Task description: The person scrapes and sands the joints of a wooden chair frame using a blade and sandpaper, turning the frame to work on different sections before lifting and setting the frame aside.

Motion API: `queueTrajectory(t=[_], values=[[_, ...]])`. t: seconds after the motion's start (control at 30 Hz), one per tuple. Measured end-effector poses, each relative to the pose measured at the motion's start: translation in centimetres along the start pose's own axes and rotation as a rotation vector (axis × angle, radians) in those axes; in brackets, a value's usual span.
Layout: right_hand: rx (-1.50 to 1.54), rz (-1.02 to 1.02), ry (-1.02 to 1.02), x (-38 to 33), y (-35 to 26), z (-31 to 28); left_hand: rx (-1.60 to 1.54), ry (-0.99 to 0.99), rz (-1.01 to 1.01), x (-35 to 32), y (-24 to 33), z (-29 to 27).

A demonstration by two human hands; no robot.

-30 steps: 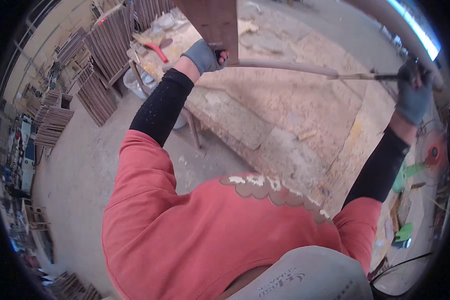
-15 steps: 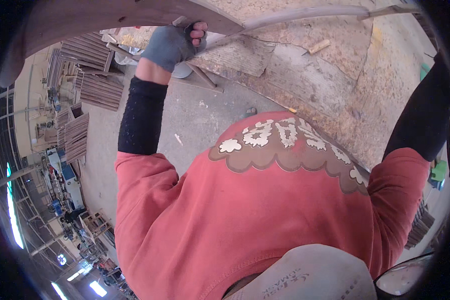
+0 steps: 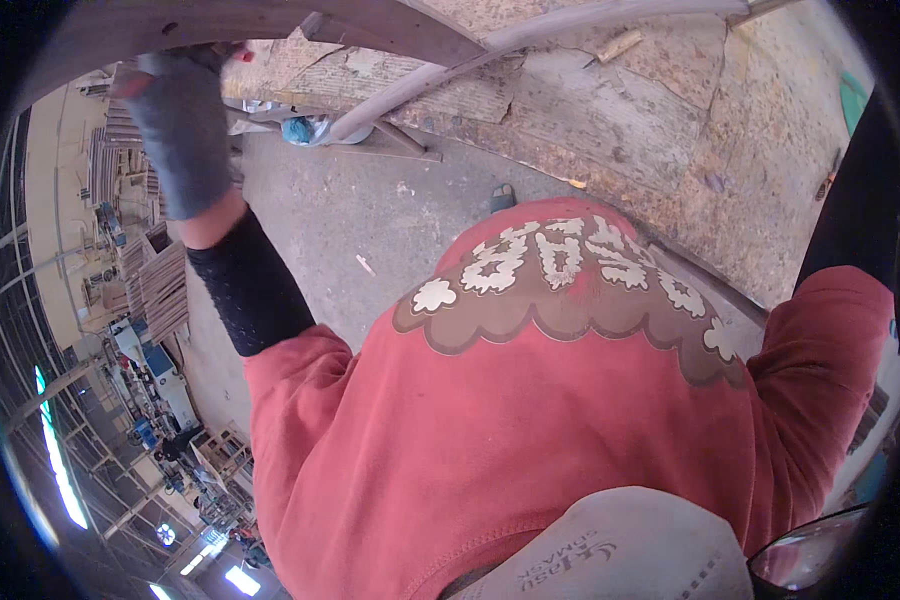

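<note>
My left hand, in a grey glove with bare fingertips, is raised at the upper left. It is at the lower edge of a broad, curved brown wooden piece. Its fingers are partly hidden and blurred, so I cannot tell whether they grip the wood. A slimmer curved wooden bar meets the broad piece near its pointed end and slants down to the left. My right arm, in a black sleeve, runs up along the right edge, and the hand at its end is out of view.
A worn worktop covered with stained, torn sheets spreads ahead of me, with a small wood offcut on it. Stacked wooden parts stand on the left, with machines beyond. A blue-green bundle is under the worktop's left end.
My left hand has moved left along the broad wooden piece, and its curled fingers no longer show clearly. The slimmer bar now shows further down to the left. My view has shifted slightly.
</note>
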State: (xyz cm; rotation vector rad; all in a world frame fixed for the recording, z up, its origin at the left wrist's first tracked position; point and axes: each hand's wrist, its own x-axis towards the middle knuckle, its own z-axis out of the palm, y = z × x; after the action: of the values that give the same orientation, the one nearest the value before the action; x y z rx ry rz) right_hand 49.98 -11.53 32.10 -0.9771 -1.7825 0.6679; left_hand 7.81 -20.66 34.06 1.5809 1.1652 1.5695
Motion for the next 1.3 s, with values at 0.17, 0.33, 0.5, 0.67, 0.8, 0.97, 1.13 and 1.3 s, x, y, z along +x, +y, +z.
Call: queueTrajectory(t=[0.17,0.33,0.5,0.67,0.8,0.97,1.13,1.3], values=[[-0.271,-0.023,-0.124,-1.5,3.0,2.6,0.174,0.239,0.194,4.1,3.0,5.2],[0.166,0.259,-0.4,-5.7,9.7,8.4,-0.822,-0.34,-0.205,6.3,1.7,-0.3],[-0.002,0.439,-0.421,-11.1,13.0,18.2,-0.362,-0.348,0.406,4.6,0.6,5.6],[-0.224,0.317,-0.358,-11.5,14.4,20.8,-0.227,-0.523,0.349,8.5,-1.2,-0.7],[-0.277,0.25,-0.329,-11.2,15.3,22.3,-0.175,-0.593,0.317,10.1,-2.0,-4.0],[-0.335,0.237,-0.383,-11.1,15.9,23.6,-0.194,-0.597,0.305,8.6,-1.3,-2.9],[-0.353,0.201,-0.361,-11.2,15.9,24.2,-0.212,-0.605,0.291,7.5,-0.6,-1.4],[-0.529,0.107,-0.369,-11.6,14.6,24.4,-0.232,-0.604,0.277,7.2,-0.4,-1.0]])
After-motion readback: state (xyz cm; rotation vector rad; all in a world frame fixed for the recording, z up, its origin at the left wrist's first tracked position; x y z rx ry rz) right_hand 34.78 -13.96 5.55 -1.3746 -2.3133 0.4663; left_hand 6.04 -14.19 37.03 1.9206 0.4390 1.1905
